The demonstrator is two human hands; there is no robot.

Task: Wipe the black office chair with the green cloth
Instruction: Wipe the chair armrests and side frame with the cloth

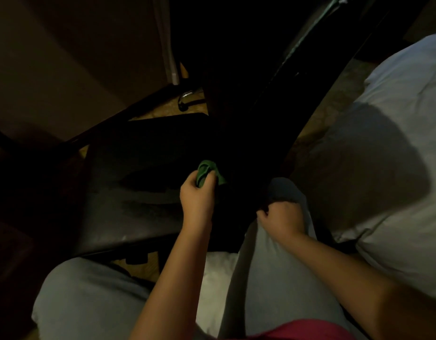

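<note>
Mid-wipe: the left hand (197, 200) clutches the green cloth (208, 173) against the black office chair (138, 182); the right hand (283, 217) curls nearby, its grip unclear. The next move likely calls for pressing the cloth along the chair's dark back.

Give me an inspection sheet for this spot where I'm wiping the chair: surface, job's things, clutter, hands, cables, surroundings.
Surface: black chair, dull streaks on its seat; the light is dim.
Job's things: green cloth, bunched, against the chair where seat meets back.
Clutter: nothing seen.
Hands: left hand grips the cloth; right hand is curled at the chair's dark edge by the knee, grip unclear.
Cables: nothing seen.
Surroundings: white bedding on the right; floor beyond the seat.
</note>
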